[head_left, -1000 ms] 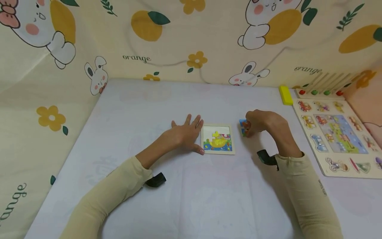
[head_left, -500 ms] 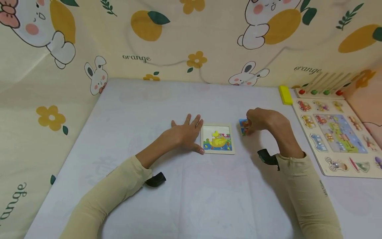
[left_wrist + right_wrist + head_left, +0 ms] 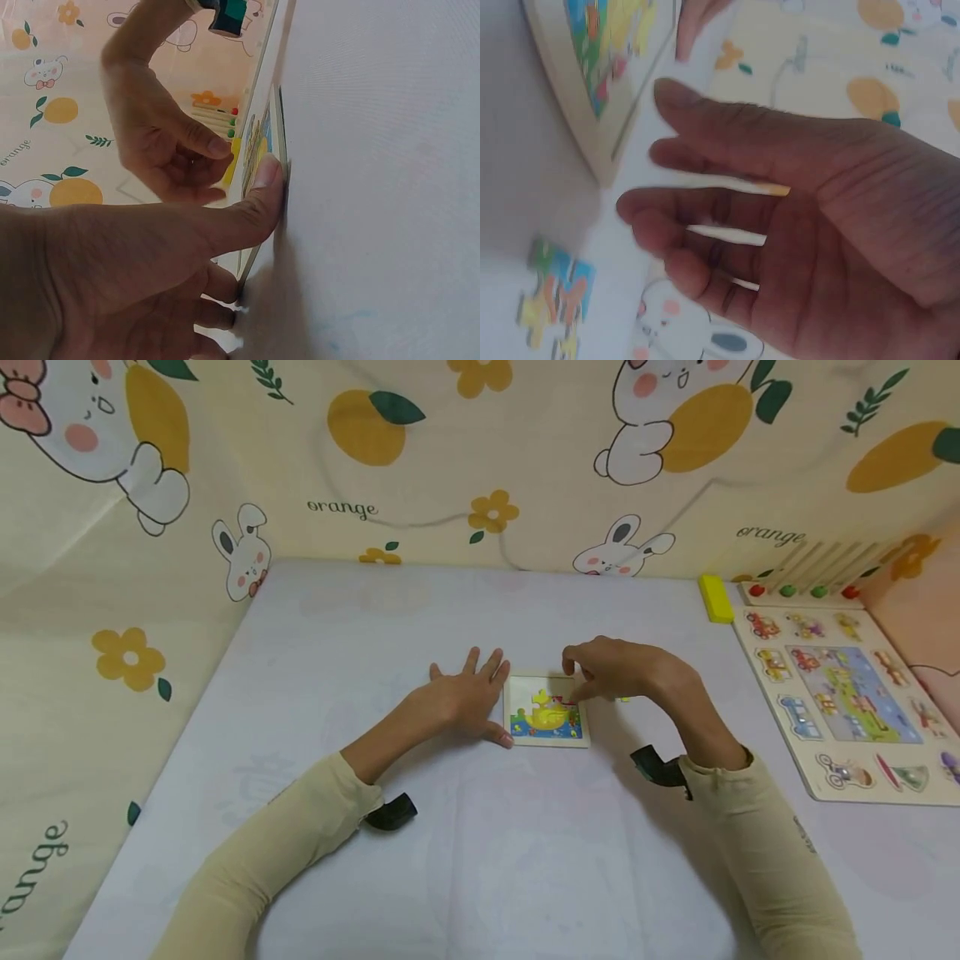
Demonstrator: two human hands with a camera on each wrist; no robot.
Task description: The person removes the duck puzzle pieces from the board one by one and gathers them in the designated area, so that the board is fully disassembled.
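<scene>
Right hand (image 3: 810,225): centre to 4 o'clock, palm showing, fingers loosely curved, tips toward 9 o'clock. Wooden-framed jigsaw puzzle (image 3: 579,105): 10 o'clock, multicoloured, cut off by the upper edge. Jigsaw pieces (image 3: 571,296): 8 o'clock, clustered, blue, green, orange, yellow; blurred. Left hand (image 3: 696,24): 12 o'clock, partial, beside the puzzle. White tabletop (image 3: 525,210): 9 o'clock. Printed cloth (image 3: 825,86): oranges at 2 o'clock, rabbit at 6.

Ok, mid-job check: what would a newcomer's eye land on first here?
Likely the yellow duck puzzle, part filled, on the white tabletop: the left hand touches its left edge, and the right hand is over its upper right corner. Then the rabbit-and-orange cloth behind, and the large picture puzzle board at the table's right.
</scene>
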